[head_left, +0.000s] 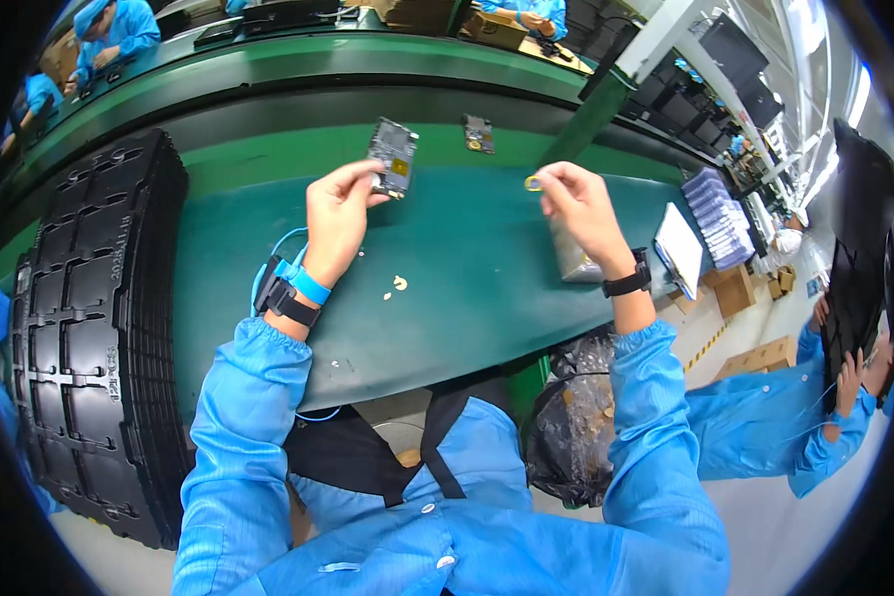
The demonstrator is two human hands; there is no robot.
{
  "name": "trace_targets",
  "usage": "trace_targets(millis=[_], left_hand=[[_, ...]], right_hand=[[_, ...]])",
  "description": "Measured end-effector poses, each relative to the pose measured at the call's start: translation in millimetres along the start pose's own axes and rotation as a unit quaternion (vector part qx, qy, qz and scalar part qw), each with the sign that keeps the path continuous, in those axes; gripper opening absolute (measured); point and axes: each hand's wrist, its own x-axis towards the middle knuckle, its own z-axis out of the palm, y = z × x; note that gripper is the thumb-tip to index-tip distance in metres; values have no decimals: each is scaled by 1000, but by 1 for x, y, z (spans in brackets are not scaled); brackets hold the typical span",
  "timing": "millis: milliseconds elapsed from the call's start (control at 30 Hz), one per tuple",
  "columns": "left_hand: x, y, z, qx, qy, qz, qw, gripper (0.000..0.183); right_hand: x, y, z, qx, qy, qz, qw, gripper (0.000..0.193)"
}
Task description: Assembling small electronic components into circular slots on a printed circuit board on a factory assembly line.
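Dark bag (556,442) holds tan bits (592,405); left hand (336,221) grips circuit board (392,157).

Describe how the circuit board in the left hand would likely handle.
The circuit board is probably stiff: held near its lower end by the left hand, it shows no sag. Its flat shape should make it unlikely to roll. Its bare, uncased face suggests it may be fragile.

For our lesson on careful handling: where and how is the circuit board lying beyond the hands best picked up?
Probably from above, pinching the two long edges: that circuit board lies flat and looks thin, with parts to avoid on its upper face.
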Motion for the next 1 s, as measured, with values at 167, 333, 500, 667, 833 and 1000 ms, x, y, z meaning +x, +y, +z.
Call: trace_targets(millis=[167,333,500,667,833,1000], left_hand=[[-2,15,-5,44,-81,44,995,22],[-1,26,-6,120,-51,24,991,20],[2,21,-11,155,-24,-18,987,16],[1,22,-8,154,-26,-36,987,16],[5,18,-9,128,-12,-22,991,16],[3,19,-10,130,-7,-14,991,16]], right_hand=[[44,-25,89,122,-112,-49,985,16],[70,-30,132,53,-165,-120,978,17],[78,-20,152,30,-119,-204,971,21],[73,-9,162,98,-123,-145,977,19],[69,-1,160,159,-74,-124,977,14],[65,-8,158,93,-84,-155,980,12]])
